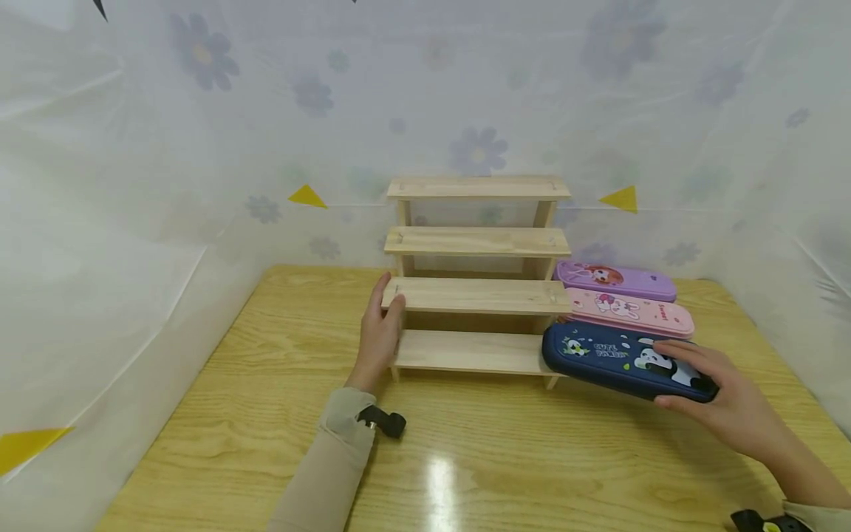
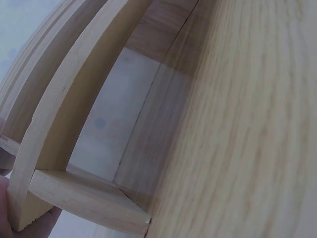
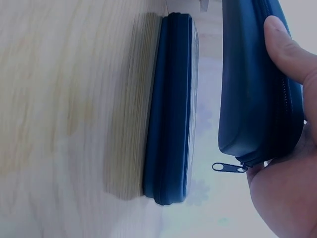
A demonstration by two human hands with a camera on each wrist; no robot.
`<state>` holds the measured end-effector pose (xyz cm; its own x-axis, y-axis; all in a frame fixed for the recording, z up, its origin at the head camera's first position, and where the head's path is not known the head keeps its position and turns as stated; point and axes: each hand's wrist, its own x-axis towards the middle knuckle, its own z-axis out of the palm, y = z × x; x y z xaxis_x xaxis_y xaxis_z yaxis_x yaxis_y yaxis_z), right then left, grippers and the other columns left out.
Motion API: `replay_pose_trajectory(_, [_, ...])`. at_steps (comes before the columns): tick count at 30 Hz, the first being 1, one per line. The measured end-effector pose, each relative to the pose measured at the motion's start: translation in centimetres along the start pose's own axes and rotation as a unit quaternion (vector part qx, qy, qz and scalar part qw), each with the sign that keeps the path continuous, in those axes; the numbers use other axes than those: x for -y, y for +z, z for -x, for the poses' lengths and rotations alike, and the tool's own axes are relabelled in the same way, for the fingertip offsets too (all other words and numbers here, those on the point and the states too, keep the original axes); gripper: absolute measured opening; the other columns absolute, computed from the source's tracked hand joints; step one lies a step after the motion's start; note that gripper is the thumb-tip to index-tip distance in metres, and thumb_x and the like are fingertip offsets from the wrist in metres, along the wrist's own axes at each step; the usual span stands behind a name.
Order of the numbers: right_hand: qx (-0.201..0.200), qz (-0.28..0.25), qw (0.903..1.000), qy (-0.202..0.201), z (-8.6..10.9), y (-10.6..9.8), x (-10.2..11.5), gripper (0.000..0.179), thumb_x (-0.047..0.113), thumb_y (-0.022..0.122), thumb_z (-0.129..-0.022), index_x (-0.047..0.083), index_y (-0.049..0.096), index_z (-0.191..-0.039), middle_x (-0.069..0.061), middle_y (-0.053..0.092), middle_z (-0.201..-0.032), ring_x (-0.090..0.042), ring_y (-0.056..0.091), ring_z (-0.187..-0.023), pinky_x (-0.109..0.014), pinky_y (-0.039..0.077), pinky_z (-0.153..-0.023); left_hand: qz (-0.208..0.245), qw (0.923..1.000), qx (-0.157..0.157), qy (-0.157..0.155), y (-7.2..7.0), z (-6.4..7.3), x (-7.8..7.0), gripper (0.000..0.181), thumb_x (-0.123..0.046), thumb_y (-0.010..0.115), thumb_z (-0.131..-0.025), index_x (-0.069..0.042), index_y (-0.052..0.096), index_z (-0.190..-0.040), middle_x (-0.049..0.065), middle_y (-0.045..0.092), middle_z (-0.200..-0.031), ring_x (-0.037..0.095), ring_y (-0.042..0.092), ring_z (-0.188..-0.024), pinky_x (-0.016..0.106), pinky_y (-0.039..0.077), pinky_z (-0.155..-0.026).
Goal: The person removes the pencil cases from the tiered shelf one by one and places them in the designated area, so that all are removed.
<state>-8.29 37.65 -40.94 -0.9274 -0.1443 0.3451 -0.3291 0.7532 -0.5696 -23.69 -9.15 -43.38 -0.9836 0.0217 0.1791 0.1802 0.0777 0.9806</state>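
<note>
A four-step wooden display stand (image 1: 475,295) is upright on the table. At its left side my left hand (image 1: 377,341) grips the end of the second step from the bottom; some fingers are hidden behind the wood. My right hand (image 1: 738,403) holds a navy pencil case (image 1: 608,358) with a panda print by its right end, thumb in front and fingers over the top. That case is raised off the table, its left end by the right end of the bottom step. In the right wrist view another dark blue case (image 3: 171,109) lies below it on the table.
Beyond the held case, a pink rabbit-print pencil case (image 1: 634,314) and a purple one with a cartoon girl (image 1: 641,284) lie to the right of the stand. The wood-grain table (image 1: 492,436) meets pale flowered sheeting (image 1: 392,96) at the back and sides.
</note>
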Motion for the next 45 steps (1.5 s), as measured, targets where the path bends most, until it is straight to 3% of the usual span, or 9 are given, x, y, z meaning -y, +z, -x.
replay_pose_trajectory(4, [0.001,0.004,1.0,0.007,0.4,-0.4,-0.5,0.077,0.006,0.088,-0.071,0.018,0.057,-0.14,0.024,0.038,-0.142,0.011,0.025,-0.125,-0.006,0.015,-0.095,-0.001,1.0,0.001,0.0,0.0,0.0,0.0,0.05,-0.048,0.049,-0.101,-0.048,0.032,-0.148,-0.002,0.035,-0.05,0.015,0.026,-0.038,0.03,0.029,-0.037])
replay_pose_trajectory(9, [0.015,0.03,0.9992,0.021,1.0,-0.8,-1.3,0.077,0.012,0.087,-0.075,0.02,0.054,-0.144,-0.002,0.042,-0.147,0.001,0.025,-0.131,-0.006,0.011,-0.097,0.004,1.0,0.002,-0.003,-0.1,0.0,0.1,0.049,-0.049,0.049,-0.101,-0.051,0.032,-0.147,-0.001,0.035,-0.05,0.015,0.026,-0.038,0.03,0.028,-0.037])
replay_pose_trajectory(12, [0.023,0.034,0.9986,0.034,1.5,-1.0,-1.7,0.076,0.014,0.086,-0.076,0.021,0.053,-0.144,-0.012,0.042,-0.146,-0.006,0.025,-0.134,-0.016,0.012,-0.106,0.007,1.0,0.004,-0.004,-0.1,0.0,0.1,0.049,-0.049,0.049,-0.101,-0.052,0.032,-0.147,-0.001,0.035,-0.05,0.016,0.026,-0.038,0.03,0.028,-0.036])
replay_pose_trajectory(16, [0.026,0.026,0.998,0.05,2.1,-1.3,-2.0,0.075,0.014,0.085,-0.078,0.02,0.052,-0.145,0.002,0.038,-0.148,-0.018,0.023,-0.139,-0.05,0.014,-0.115,0.007,0.9999,0.006,-0.003,-0.1,0.0,0.1,0.049,-0.049,0.049,-0.101,-0.051,0.032,-0.147,-0.001,0.035,-0.05,0.016,0.026,-0.038,0.031,0.028,-0.036])
replay_pose_trajectory(22, [0.016,0.032,0.9974,0.062,2.9,-1.7,-2.6,0.074,0.016,0.084,-0.079,0.022,0.052,-0.145,0.033,0.03,-0.139,-0.01,0.02,-0.14,-0.019,0.007,-0.109,0.009,0.9999,0.005,-0.001,0.0,0.0,0.2,0.048,-0.045,0.049,-0.102,-0.051,0.032,-0.147,0.0,0.036,-0.05,0.016,0.026,-0.038,0.031,0.028,-0.036])
replay_pose_trajectory(34, [0.013,0.051,0.9967,0.062,3.4,-2.2,-3.9,0.075,0.019,0.088,-0.074,0.02,0.056,-0.142,0.041,0.028,-0.134,-0.02,0.025,-0.135,-0.002,0.008,-0.09,0.004,1.0,-0.001,0.002,0.0,-0.2,0.2,0.053,-0.048,0.05,-0.101,-0.044,0.032,-0.151,0.0,0.036,-0.051,0.016,0.028,-0.038,0.032,0.03,-0.036])
replay_pose_trajectory(38, [0.034,0.051,0.9956,0.071,3.5,-2.2,-4.2,0.076,0.021,0.088,-0.074,0.019,0.055,-0.142,0.008,0.04,-0.145,-0.039,0.027,-0.128,-0.008,0.006,-0.098,0.002,1.0,0.0,0.001,-0.1,-0.2,0.2,0.051,-0.047,0.049,-0.102,-0.047,0.032,-0.15,0.0,0.036,-0.051,0.016,0.028,-0.039,0.032,0.03,-0.037])
replay_pose_trajectory(41, [0.059,0.045,0.994,0.08,3.3,-2.0,-4.3,0.077,0.024,0.087,-0.076,0.019,0.053,-0.144,-0.022,0.041,-0.142,-0.049,0.027,-0.123,-0.033,0.006,-0.113,-0.002,1.0,-0.001,0.0,0.0,-0.2,0.2,0.049,-0.048,0.049,-0.102,-0.05,0.033,-0.148,0.0,0.037,-0.051,0.016,0.028,-0.039,0.031,0.03,-0.037])
replay_pose_trajectory(45, [0.069,0.042,0.9939,0.075,3.2,-1.7,-4.6,0.077,0.025,0.088,-0.075,0.02,0.053,-0.143,-0.026,0.041,-0.141,-0.045,0.027,-0.123,-0.034,0.007,-0.113,0.001,1.0,-0.001,0.0,0.0,-0.2,0.2,0.049,-0.047,0.049,-0.102,-0.05,0.033,-0.147,-0.001,0.037,-0.051,0.016,0.028,-0.039,0.03,0.029,-0.037])
